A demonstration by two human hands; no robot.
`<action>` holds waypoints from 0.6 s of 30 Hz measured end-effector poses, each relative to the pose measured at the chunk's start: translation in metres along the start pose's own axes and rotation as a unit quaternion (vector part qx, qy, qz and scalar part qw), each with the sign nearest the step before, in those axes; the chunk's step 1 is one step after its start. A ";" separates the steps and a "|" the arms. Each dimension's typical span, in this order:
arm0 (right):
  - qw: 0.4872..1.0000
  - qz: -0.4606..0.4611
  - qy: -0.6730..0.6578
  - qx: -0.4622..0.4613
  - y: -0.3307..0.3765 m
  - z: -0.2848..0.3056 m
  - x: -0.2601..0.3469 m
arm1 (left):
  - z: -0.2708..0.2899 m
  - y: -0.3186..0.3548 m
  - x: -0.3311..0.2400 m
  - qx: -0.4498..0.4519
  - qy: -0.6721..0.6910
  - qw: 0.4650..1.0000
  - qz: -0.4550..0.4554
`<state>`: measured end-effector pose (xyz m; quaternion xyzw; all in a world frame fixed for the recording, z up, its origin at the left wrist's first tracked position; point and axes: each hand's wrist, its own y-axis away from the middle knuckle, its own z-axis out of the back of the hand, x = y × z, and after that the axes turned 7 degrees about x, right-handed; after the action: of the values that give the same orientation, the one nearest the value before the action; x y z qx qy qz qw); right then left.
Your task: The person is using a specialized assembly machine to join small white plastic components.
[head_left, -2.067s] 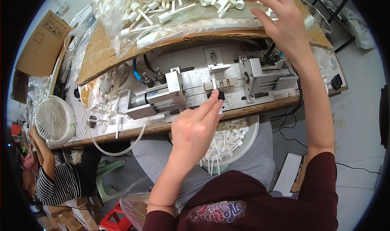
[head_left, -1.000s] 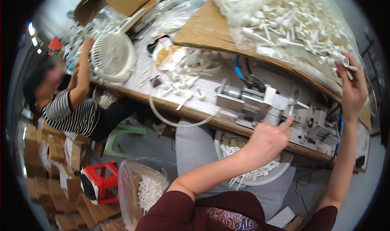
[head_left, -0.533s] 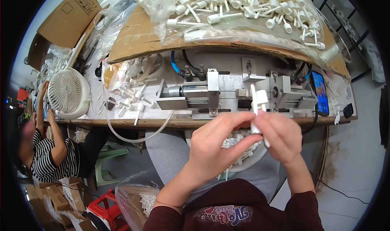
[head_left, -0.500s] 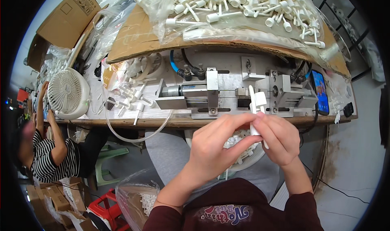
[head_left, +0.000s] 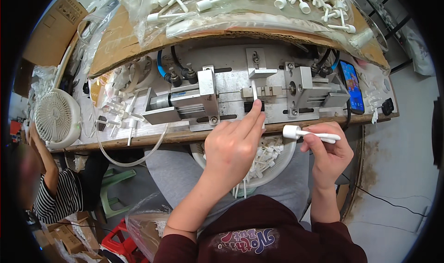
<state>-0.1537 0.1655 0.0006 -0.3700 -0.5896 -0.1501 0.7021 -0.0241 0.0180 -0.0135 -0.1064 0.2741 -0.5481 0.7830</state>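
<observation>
My left hand (head_left: 231, 145) reaches over the bench edge, its fingers together around a white capped stick. That stick's slim stem (head_left: 254, 88) shows past my fingertips at a small metal holder (head_left: 262, 92) between two clamp blocks; its other end is mostly hidden under my fingers. To the right, my right hand (head_left: 330, 154) pinches another white capped stick (head_left: 292, 132), its ribbed cap pointing left. A second slim white end lies beside its stem in the same grip. Below my hands, a white basket (head_left: 287, 163) on my lap holds many similar white pieces.
Metal clamp units stand left (head_left: 208, 94) and right (head_left: 300, 89) of the holder. A cardboard sheet (head_left: 138, 48) heaped with white capped sticks overhangs behind. A phone (head_left: 351, 87) lies at right. Loose white parts (head_left: 121, 113) and a fan (head_left: 58, 117) are at left, near another person (head_left: 60, 189).
My hands were together holding white sticks in front of the bench. Now they are apart: the left has brought one forward to the metal holder, the right has drawn back rightward with the rest.
</observation>
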 end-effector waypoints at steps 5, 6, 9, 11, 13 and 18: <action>0.993 -0.099 -0.050 0.046 0.003 0.002 0.004 | 0.009 -0.014 0.001 0.039 0.000 0.999 0.006; 0.988 -0.123 -0.070 0.053 0.001 0.003 0.003 | 0.011 -0.014 0.001 0.041 0.004 0.999 0.010; 0.969 -0.191 -0.140 0.070 -0.004 0.010 -0.002 | 0.012 -0.014 0.001 0.046 0.016 0.999 0.019; 0.951 -0.220 -0.199 0.085 -0.007 0.012 -0.006 | 0.011 -0.014 0.002 0.042 0.019 0.999 0.019; 0.944 -0.232 -0.220 0.085 -0.006 0.013 -0.006 | 0.011 -0.015 0.003 0.048 0.013 0.999 0.015; 0.940 -0.245 -0.228 0.066 -0.008 0.013 -0.009 | 0.020 -0.012 0.005 0.062 0.131 0.989 0.012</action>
<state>-0.1706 0.1670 -0.0044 -0.1916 -0.8145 -0.1901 0.5135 -0.0218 0.0064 0.0077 0.0183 0.3416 -0.5635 0.7520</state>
